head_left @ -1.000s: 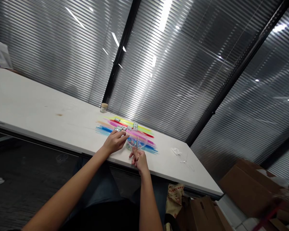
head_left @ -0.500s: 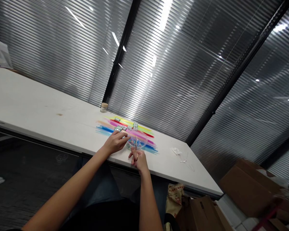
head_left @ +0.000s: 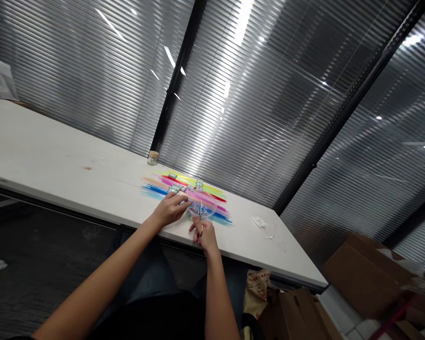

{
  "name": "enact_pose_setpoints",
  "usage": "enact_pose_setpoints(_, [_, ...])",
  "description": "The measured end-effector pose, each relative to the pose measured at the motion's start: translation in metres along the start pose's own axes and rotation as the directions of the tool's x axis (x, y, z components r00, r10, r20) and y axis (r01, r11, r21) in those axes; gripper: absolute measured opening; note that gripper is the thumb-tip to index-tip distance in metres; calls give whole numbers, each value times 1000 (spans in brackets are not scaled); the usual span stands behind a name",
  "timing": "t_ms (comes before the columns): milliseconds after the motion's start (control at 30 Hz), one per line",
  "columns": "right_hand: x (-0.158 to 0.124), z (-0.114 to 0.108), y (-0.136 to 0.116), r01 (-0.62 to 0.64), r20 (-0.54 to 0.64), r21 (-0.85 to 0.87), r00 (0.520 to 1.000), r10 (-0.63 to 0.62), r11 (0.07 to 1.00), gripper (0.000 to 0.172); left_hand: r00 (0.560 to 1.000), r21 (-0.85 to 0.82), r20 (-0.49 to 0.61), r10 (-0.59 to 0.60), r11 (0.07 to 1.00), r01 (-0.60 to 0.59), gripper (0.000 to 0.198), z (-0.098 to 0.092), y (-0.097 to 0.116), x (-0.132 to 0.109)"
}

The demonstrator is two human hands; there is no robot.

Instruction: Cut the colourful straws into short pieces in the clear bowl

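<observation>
My right hand is closed around the handles of a pair of scissors, whose slim blades point away from me. Its blades reach over a clear round bowl that has small blue and multicoloured bits inside. At the bowl's left side, my left hand is pinched; what its fingertips hold is too small to make out. Bundles of long thin colourful strips lie under and around the bowl, in blue, pink, red, orange and yellow. Small green-and-white packets rest on them just beyond my left hand.
On the white table a small lidded jar stands by the ribbed glass wall. Crumpled white tissue and a clear plastic strip lie to the right. Cardboard boxes and a paper bag are on the floor at right.
</observation>
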State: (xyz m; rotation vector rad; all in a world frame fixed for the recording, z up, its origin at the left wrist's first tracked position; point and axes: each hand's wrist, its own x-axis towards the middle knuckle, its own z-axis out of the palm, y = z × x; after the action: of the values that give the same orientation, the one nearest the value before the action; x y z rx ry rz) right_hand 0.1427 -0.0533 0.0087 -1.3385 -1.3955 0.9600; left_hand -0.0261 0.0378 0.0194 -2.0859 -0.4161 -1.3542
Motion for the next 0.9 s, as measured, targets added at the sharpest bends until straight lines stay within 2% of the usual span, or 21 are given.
enact_pose_setpoints(200, [0,0,1,27,-1,6,1000,-27,1000,56,1000,25,-2,20,1000,-19,26,1,-1,-1])
enact_pose_setpoints(600, [1,-1,2,19,1,20,1000,-19,1000,55,1000,4,8,-14,1000,14,29,3,-1,-4])
enact_pose_setpoints(900, [1,0,3,18,-16,-27,1000,-18,999,56,1000,-15,0,-26,1000,26,30,3,-1,-3])
